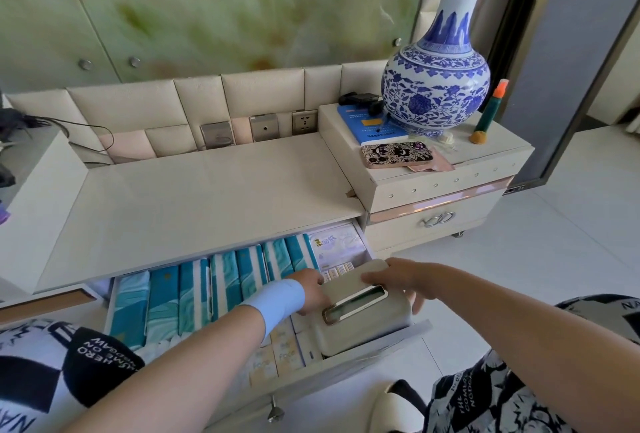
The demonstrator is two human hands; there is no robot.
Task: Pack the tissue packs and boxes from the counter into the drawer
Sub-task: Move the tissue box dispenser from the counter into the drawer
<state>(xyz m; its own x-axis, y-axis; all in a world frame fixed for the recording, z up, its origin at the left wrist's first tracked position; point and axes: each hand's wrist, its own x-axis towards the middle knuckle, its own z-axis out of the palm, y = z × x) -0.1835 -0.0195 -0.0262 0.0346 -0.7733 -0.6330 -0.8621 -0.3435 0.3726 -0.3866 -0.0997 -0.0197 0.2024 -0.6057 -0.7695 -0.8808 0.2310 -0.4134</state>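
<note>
A beige tissue box (360,321) with a metal-rimmed slot lies in the right end of the open drawer (388,351). My left hand (313,290) grips its left side and my right hand (398,276) grips its far right edge. A row of teal tissue packs (221,287) stands on edge across the drawer. A white tissue pack (337,247) lies at the back right. Small cream packs (277,353) sit along the drawer's front, partly hidden by my left forearm. The counter (194,197) above the drawer carries no packs.
A raised side cabinet (433,190) on the right carries a blue-and-white vase (436,86), a blue book (367,124), a phone (398,153) and a green spray bottle (488,110). Wall sockets (265,127) sit behind the counter. My knees flank the drawer.
</note>
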